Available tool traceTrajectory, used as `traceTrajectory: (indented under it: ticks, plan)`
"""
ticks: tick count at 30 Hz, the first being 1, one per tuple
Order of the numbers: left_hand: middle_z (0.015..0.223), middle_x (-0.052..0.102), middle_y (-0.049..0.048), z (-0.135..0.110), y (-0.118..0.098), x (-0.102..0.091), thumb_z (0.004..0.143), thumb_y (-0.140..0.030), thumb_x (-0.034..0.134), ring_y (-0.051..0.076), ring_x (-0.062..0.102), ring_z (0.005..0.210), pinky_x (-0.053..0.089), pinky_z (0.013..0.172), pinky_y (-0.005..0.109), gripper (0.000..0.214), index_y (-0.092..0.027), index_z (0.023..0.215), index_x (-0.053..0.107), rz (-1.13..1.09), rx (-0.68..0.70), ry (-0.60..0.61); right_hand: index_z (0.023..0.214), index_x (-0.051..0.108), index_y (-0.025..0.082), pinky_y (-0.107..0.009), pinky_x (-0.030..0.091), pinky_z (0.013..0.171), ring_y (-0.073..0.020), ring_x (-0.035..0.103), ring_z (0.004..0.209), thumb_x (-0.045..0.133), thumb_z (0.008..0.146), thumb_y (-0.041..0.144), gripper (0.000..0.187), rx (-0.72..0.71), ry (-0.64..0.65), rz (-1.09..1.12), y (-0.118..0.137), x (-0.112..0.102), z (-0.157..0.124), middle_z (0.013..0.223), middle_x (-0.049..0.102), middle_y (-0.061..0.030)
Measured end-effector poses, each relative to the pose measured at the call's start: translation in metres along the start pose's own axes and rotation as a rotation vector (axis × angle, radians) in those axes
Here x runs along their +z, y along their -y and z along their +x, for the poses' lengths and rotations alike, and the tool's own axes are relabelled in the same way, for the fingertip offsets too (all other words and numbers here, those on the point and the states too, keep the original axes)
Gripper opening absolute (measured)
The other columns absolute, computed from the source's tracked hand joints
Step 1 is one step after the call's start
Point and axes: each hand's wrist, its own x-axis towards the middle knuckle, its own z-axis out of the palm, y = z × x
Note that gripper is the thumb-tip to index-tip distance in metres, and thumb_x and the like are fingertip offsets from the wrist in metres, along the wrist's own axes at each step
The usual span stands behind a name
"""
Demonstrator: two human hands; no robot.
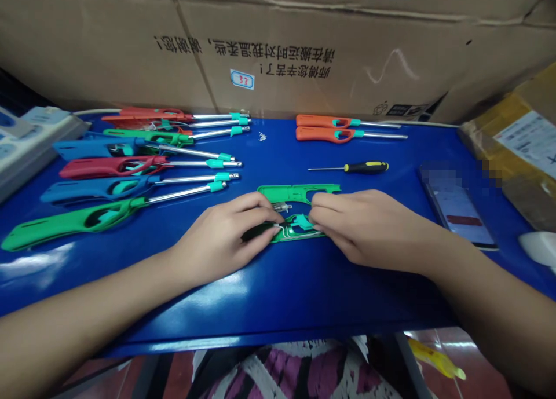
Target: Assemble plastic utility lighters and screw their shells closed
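Observation:
Both hands work at an opened green lighter shell half (299, 235) lying on the blue table. Inside it are a teal trigger (303, 222), a black part and thin white wires. My left hand (234, 231) pinches at the shell's left part, near a white wire; what lies between its fingertips is too small to make out. My right hand (369, 225) is closed on the shell's right end, its fingertips partly hidden. Just behind lies the other green shell half (286, 193), with a small metal piece (282, 207) between the two halves.
Several long-nosed lighters (117, 166) in red, blue and green lie at the left. Two orange lighters (325, 134) and a yellow-black screwdriver (367, 167) lie behind my hands. A phone (456, 205) rests at the right. Cardboard boxes (260, 17) wall off the back; a power strip (39, 138) stands far left.

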Motion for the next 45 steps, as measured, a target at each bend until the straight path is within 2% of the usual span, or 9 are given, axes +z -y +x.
traceTrajectory:
  ticks: [7,18,30,45]
  plan:
    - [0.109,0.065,0.0041,-0.0004,-0.0006,0.0006,0.098,-0.019,0.060,0.014,0.067,0.094,0.053,0.081,0.025,0.019,-0.019,0.113,0.072,0.006,0.014,-0.002,0.091,0.055,0.018,-0.032,0.023,0.057,-0.0151,0.046,0.068,0.046,0.095,0.009,0.013,-0.020,-0.055,-0.013,-0.0037,0.0003,0.0006,0.090,0.057,-0.0013]
    - [0.108,0.066,0.0044,-0.0004,0.0006,0.0008,0.099,-0.018,0.060,0.014,0.067,0.095,0.053,0.081,0.026,0.017,-0.019,0.111,0.072,-0.004,0.014,-0.008,0.091,0.056,0.019,-0.032,0.023,0.058,-0.0155,0.048,0.069,0.046,0.097,0.010,0.014,-0.044,-0.002,-0.030,-0.0023,0.0021,0.0018,0.090,0.057,-0.0015]
    - [0.106,0.066,0.0053,0.0008,-0.0008,0.0006,0.098,-0.018,0.060,0.014,0.066,0.094,0.052,0.081,0.025,0.018,-0.018,0.111,0.073,-0.013,0.013,-0.016,0.091,0.059,0.018,-0.033,0.022,0.056,-0.0153,0.049,0.066,0.047,0.100,0.015,0.015,-0.062,-0.015,-0.029,0.0023,0.0063,0.0039,0.089,0.060,-0.0013]
    - [0.105,0.066,0.0057,0.0005,-0.0025,-0.0001,0.099,-0.018,0.058,0.014,0.066,0.090,0.053,0.074,0.022,0.019,-0.018,0.109,0.073,-0.009,0.008,-0.016,0.086,0.064,0.017,-0.033,0.025,0.057,-0.0147,0.046,0.063,0.046,0.101,0.018,0.023,-0.125,-0.125,-0.077,0.0031,0.0038,0.0037,0.083,0.061,-0.0015]
